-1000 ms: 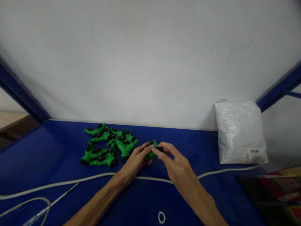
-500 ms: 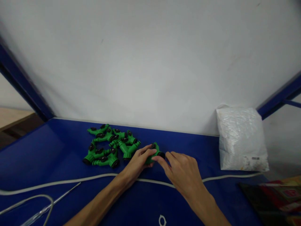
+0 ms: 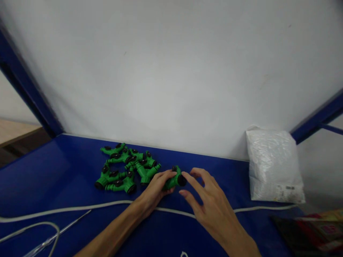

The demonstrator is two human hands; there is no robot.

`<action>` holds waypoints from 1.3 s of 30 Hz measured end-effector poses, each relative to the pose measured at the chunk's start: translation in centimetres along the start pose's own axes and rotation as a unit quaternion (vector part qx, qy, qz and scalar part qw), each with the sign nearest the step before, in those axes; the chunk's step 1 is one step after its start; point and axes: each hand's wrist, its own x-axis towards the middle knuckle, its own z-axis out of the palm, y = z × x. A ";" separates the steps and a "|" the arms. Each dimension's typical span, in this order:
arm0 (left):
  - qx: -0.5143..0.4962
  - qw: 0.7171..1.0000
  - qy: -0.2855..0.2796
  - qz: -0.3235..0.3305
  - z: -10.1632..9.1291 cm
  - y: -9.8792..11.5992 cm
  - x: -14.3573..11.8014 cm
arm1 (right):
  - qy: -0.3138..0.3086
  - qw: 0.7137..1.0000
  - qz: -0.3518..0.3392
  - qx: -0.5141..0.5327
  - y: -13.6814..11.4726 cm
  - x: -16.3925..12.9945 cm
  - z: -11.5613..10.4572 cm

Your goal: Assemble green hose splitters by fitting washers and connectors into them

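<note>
Far left: a thin white cable (image 3: 40, 213) lies in loops on the glossy blue surface (image 3: 53, 171), with a slim metal rod (image 3: 72, 223) beside it.
Left of centre: a pile of green plastic Y-shaped hose connectors with black caps (image 3: 124, 171) rests on the surface, near the white back wall (image 3: 171, 71).
Left hand: the left hand (image 3: 155, 189) reaches in from the lower edge, its fingers (image 3: 167, 175) wrapped round a single green plastic connector with a black end ring (image 3: 174, 180), gripping it.
Held connector: it sits just right of the pile, apart from it, low over the surface; whether it touches the surface cannot be told. Its black end faces the right hand.
Right hand: the right hand (image 3: 211, 207) hovers just right of the held connector, fingers (image 3: 198, 175) spread and released, holding nothing; the fingertips are close to the black ring, contact unclear.
Across the middle: a white cord (image 3: 254, 208) runs along the surface under both forearms.
Right: a white crinkled plastic bag (image 3: 273, 166) stands against the wall, well apart from the hands.
Far right corner: a dark printed packet with red and yellow patches (image 3: 313, 232) lies at the surface's edge, blurred.
</note>
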 end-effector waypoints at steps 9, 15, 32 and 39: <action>0.028 0.999 -0.024 -0.005 -0.4 -0.5 0.5 | -0.051 0.997 -0.057 -0.012 -0.2 0.1 1.0; 0.070 0.997 -0.025 -0.003 -0.4 -0.4 0.5 | -0.036 0.999 0.008 -0.039 -0.7 -0.2 1.3; 0.122 0.991 -0.057 0.003 -0.4 0.0 0.0 | -0.025 0.988 0.109 0.109 -1.2 -1.0 2.4; 0.170 0.983 -0.069 0.014 -0.2 0.1 -0.2 | -0.044 0.977 0.112 0.174 -1.7 -1.0 2.5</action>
